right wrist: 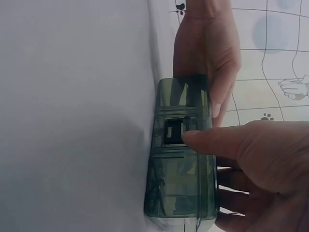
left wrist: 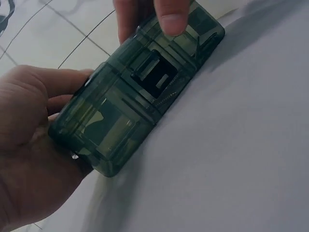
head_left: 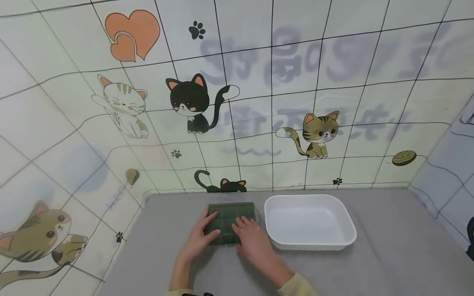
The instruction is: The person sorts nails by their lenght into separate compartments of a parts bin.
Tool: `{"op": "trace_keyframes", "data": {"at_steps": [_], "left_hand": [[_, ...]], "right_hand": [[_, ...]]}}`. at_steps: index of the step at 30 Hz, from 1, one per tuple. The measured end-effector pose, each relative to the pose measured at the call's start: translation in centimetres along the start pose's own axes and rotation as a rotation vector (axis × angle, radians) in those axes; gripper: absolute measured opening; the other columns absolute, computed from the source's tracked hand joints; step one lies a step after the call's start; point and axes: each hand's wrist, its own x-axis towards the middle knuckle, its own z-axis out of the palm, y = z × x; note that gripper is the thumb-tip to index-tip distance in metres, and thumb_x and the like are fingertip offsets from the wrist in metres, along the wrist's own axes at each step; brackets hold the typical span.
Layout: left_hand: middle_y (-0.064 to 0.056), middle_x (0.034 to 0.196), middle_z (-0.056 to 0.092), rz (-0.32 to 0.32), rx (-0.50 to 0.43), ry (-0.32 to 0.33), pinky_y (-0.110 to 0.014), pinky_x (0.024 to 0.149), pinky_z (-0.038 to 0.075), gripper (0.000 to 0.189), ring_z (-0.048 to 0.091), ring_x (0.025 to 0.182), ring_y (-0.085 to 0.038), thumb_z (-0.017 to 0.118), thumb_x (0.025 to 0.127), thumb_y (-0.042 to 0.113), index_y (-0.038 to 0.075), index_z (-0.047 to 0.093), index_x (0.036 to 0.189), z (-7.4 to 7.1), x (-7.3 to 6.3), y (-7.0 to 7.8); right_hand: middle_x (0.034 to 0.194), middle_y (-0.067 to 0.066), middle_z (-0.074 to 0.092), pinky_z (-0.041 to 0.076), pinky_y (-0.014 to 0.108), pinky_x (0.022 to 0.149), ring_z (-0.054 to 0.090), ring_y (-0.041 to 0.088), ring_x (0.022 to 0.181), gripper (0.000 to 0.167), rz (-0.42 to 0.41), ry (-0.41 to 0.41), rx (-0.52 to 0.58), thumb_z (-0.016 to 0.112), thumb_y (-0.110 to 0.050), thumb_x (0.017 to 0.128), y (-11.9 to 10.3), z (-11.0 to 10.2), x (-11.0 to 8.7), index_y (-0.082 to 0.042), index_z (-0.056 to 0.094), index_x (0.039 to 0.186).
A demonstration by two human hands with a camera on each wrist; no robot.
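Note:
A closed, translucent dark green plastic case (head_left: 234,210) lies flat on the table, left of a white basin. My left hand (head_left: 193,243) holds its left end, the thumb on the near part of the lid and the fingers along the side. Over the lid's right half lies my right hand (head_left: 256,246), its fingers extended on top. In the right wrist view the right thumb (right wrist: 212,140) touches the edge of the black-looking front latch (right wrist: 173,131). Small items show dimly through the case wall in both wrist views, too blurred to name.
A white rectangular basin (head_left: 311,243) stands just right of the case. The grey table (head_left: 385,246) meets a tiled wall covering (head_left: 255,94) with cat drawings at the back and sides. Something dark (head_left: 471,234) shows at the far right edge.

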Motion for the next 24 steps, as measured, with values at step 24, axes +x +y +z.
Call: {"op": "trace_keyframes", "data": {"at_steps": [24], "left_hand": [[-0.03, 0.163, 0.024, 0.05, 0.338, 0.07, -0.063, 0.104, 0.046, 0.081, 0.034, 0.142, -0.053, 0.082, 0.073, 0.003, -0.008, 0.05, 0.147, 1.9, -1.1, 1.9]], "right_hand": [[0.141, 0.013, 0.062, 0.05, 0.042, 0.106, 0.056, 0.029, 0.133, 0.053, -0.06, 0.047, 0.014, 0.08, -0.017, 0.083, 0.2, -0.5, -0.7, -0.005, 0.067, 0.133]]}}
